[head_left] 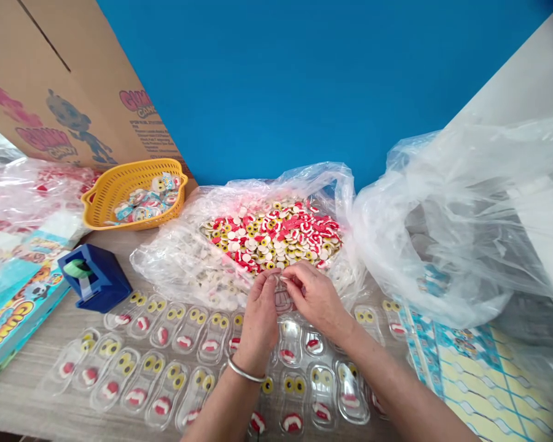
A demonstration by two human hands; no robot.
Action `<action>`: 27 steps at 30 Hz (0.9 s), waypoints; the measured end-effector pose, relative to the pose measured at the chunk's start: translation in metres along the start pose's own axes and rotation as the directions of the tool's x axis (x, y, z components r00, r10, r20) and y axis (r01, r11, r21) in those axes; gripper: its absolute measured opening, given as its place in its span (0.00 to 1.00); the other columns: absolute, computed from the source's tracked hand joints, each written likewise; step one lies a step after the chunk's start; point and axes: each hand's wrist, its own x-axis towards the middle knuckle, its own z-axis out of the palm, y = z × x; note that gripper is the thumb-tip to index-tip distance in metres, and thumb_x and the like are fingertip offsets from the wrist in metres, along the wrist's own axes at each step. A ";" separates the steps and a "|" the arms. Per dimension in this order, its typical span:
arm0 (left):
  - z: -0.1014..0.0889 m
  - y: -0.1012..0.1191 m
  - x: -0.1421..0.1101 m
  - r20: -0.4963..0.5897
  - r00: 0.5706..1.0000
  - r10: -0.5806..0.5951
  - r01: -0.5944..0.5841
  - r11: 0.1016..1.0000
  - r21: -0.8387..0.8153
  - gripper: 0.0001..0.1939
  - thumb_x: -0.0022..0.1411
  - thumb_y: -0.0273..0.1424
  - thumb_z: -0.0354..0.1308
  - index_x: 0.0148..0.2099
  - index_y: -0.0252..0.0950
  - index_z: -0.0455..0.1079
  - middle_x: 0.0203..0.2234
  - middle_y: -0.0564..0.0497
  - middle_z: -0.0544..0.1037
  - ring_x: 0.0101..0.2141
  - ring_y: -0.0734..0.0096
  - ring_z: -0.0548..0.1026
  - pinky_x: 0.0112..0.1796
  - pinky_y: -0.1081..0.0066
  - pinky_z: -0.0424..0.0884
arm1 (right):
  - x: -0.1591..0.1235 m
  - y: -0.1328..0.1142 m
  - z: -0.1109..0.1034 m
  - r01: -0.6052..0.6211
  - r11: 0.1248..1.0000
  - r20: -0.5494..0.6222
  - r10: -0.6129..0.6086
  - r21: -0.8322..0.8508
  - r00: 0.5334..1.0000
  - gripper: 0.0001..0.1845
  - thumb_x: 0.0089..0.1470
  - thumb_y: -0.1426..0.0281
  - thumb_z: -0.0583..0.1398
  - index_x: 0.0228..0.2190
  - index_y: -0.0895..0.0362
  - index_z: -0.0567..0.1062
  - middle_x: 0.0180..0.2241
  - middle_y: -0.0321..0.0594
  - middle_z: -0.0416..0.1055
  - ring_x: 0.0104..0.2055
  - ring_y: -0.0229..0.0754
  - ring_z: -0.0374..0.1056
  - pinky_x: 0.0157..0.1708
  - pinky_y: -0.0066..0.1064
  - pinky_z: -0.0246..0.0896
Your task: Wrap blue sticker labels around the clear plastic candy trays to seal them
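Note:
My left hand (262,316) wears a silver bangle and grips a clear plastic blister tray (283,299) between thumb and fingers. At the tray's upper end my right hand (317,296) is pinched closed; a small pale bit shows at its fingertips, too small to name. Just beyond both hands, an open clear bag (184,261) holds a heap of gummy candies (276,236), yellow eyes and red-and-white teeth. Below and around my forearms lie rows of filled blister trays (163,402), most with two eyes and one set of teeth. My forearms hide some of them.
A yellow basket (102,199) with wrapped candies stands back left, before a cardboard box (87,80). Nearer are a blue tape dispenser (104,288) and a printed display box (25,307). At right, a clear plastic bag (447,258) sits beside printed sheets (474,387). A blue panel (295,86) rises behind.

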 end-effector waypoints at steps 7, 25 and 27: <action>-0.001 -0.003 0.002 0.026 0.996 0.084 -0.085 0.995 0.059 0.11 0.57 0.34 0.62 0.43 0.37 0.74 0.38 0.48 0.80 0.44 0.64 0.77 0.45 0.69 0.71 | -0.009 0.001 -0.001 0.334 0.856 0.125 -0.310 -0.394 0.942 0.10 0.64 0.74 0.52 0.39 0.59 0.74 0.43 0.48 0.74 0.44 0.47 0.68 0.44 0.38 0.65; 0.004 0.017 0.004 0.021 0.995 -0.095 0.093 0.992 0.085 0.21 0.61 0.39 0.58 0.54 0.39 0.67 0.44 0.44 0.78 0.32 0.63 0.81 0.30 0.66 0.76 | 0.083 0.059 -0.011 -0.166 0.860 0.073 0.228 -0.482 0.971 0.13 0.63 0.69 0.52 0.39 0.54 0.76 0.44 0.43 0.72 0.42 0.43 0.69 0.38 0.30 0.60; 0.005 0.018 0.003 0.027 0.993 -0.112 0.110 0.992 0.057 0.20 0.61 0.37 0.58 0.55 0.38 0.67 0.43 0.43 0.79 0.32 0.62 0.81 0.30 0.66 0.76 | 0.082 0.062 -0.010 -0.198 0.868 0.037 0.241 -0.455 0.970 0.12 0.63 0.69 0.52 0.38 0.55 0.75 0.43 0.42 0.72 0.40 0.42 0.69 0.38 0.29 0.59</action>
